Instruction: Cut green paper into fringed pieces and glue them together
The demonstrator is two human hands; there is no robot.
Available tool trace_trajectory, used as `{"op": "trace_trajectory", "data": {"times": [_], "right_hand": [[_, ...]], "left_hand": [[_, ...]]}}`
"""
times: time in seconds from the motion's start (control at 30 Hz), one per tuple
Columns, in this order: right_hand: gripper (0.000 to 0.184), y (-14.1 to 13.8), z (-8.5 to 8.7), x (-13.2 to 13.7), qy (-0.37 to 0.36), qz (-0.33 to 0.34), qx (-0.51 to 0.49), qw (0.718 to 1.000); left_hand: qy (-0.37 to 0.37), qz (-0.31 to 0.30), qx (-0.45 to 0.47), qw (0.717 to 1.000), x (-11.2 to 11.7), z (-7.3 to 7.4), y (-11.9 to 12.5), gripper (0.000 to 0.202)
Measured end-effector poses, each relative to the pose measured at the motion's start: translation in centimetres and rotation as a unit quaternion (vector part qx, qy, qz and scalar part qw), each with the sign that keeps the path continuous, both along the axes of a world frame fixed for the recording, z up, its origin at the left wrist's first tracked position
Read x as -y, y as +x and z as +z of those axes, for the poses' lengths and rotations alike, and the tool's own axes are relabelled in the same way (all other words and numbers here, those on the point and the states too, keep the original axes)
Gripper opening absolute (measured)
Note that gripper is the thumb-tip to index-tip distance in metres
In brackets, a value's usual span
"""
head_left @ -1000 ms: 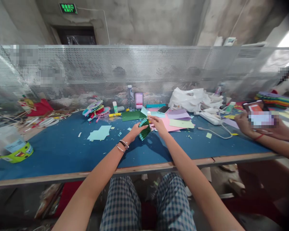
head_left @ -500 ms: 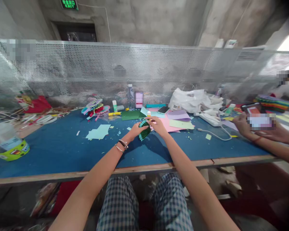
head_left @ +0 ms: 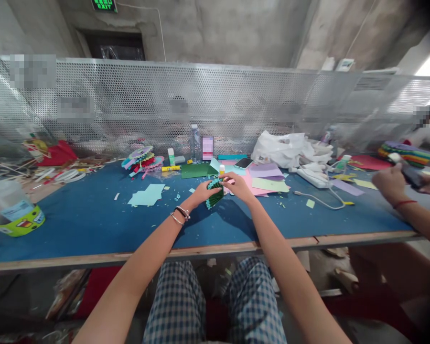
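Over the middle of the blue table, a pleated dark green paper piece (head_left: 215, 197) with light blue scalloped edges is held between my two hands. My left hand (head_left: 199, 194), with bracelets on its wrist, grips the piece from the left, thumb across its front. The fingers of my right hand (head_left: 237, 185) close on its upper right edge; their tips are partly hidden. Just behind them a white cap (head_left: 222, 169) shows, its lower part covered. Pink paper (head_left: 252, 184) lies behind my right hand, and light blue paper (head_left: 146, 195) lies to the left.
A perforated metal screen (head_left: 229, 105) runs along the back. Before it are a bottle (head_left: 194, 143), a phone (head_left: 243, 163), a white plastic bag (head_left: 279, 149) and a power strip (head_left: 313, 177). A plastic tub (head_left: 12, 210) stands left. At right are a co-worker's hands (head_left: 390, 184).
My hands and the pleated paper stay nearly in place. The co-worker's hands at the right have moved further right and apart, and the phone between them has tilted away.
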State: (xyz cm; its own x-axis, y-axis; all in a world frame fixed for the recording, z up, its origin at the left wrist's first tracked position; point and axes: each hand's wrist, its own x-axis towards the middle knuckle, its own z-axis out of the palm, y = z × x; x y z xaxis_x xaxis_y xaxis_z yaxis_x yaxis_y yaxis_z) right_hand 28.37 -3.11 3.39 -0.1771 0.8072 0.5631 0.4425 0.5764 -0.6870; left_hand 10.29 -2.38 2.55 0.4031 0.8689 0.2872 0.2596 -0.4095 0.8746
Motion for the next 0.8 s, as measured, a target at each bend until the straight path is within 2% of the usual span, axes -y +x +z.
{"op": "trace_trajectory", "data": {"times": [0.8], "right_hand": [[0.023,0.07,0.42,0.30,0.061,-0.029,-0.008,0.998]], "left_hand": [[0.021,0.004,-0.043,0.999,0.07,0.38,-0.08,0.044]]}}
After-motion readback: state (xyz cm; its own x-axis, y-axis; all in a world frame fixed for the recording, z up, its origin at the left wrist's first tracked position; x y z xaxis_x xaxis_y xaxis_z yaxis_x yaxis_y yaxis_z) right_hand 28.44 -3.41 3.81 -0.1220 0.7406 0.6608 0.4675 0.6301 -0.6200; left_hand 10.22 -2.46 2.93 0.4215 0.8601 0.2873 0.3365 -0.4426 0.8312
